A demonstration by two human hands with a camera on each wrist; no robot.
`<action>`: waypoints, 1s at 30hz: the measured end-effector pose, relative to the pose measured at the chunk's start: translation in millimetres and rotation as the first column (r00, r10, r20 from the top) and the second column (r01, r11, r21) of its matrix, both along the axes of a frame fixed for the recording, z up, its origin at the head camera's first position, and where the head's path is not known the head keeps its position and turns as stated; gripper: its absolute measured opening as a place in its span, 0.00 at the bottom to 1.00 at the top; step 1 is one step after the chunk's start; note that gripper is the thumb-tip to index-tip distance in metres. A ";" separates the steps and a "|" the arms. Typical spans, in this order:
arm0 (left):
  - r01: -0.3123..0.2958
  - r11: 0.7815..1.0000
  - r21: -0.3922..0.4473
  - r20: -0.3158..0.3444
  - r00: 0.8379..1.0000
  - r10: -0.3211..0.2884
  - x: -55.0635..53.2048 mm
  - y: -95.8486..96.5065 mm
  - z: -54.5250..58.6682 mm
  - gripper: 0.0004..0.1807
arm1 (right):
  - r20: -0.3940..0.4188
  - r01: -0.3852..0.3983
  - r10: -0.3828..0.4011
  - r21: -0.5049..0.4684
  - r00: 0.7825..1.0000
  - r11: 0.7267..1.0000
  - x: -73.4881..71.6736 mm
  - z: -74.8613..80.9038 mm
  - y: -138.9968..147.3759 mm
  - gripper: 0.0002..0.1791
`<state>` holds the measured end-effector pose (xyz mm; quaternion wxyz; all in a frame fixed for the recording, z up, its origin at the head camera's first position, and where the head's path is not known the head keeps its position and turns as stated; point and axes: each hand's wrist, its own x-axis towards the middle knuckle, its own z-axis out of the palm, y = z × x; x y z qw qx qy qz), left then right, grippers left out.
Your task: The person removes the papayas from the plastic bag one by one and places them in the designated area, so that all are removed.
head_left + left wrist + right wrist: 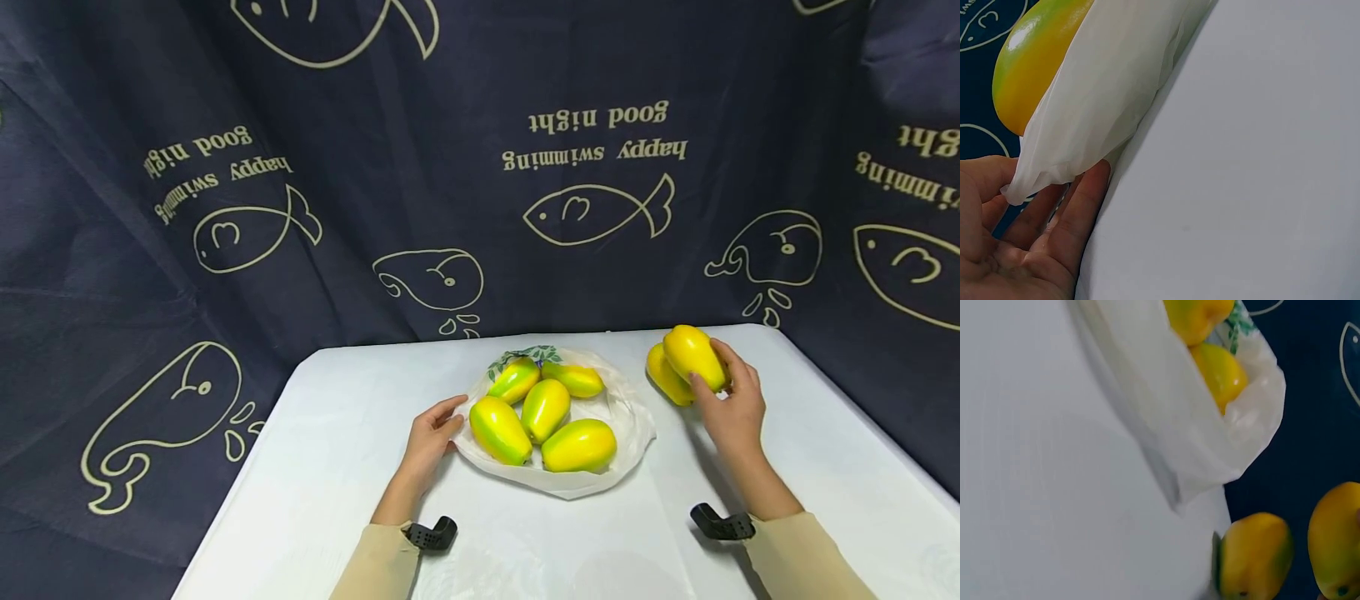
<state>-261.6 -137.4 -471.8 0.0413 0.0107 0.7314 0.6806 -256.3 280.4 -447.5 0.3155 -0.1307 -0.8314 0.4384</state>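
The person (765, 490) wears plain beige sleeves (378, 562), with a black, bent left wrist camera (437, 535) and a matching right wrist camera (716, 523).

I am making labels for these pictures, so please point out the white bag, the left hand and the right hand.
White bag (562, 485): head view, on its near rim.
Left hand (427, 435): head view, on the back of the hand.
Right hand (738, 408): head view, on the back of the hand.
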 end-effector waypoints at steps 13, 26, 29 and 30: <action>-0.005 1.000 0.008 -0.001 1.000 0.005 -0.4 1.7 -0.1 0.21 | 0.055 0.106 -0.103 -0.057 0.993 0.993 -13.7 -11.4 28.3 0.33; -0.019 1.000 0.008 -0.005 1.000 0.019 -18.0 -2.5 -29.6 0.21 | 0.138 0.151 -0.142 -0.062 0.980 0.987 -22.3 -30.6 41.2 0.33; -0.013 1.000 0.009 -0.014 1.000 0.013 -10.6 -1.3 -18.5 0.21 | 0.151 0.148 -0.140 -0.042 0.979 0.988 -24.1 -35.2 42.4 0.33; -0.012 1.000 0.007 -0.011 1.000 0.012 -9.7 -1.0 -16.4 0.21 | 0.151 0.147 -0.140 -0.034 0.979 0.989 -24.6 -36.0 42.7 0.33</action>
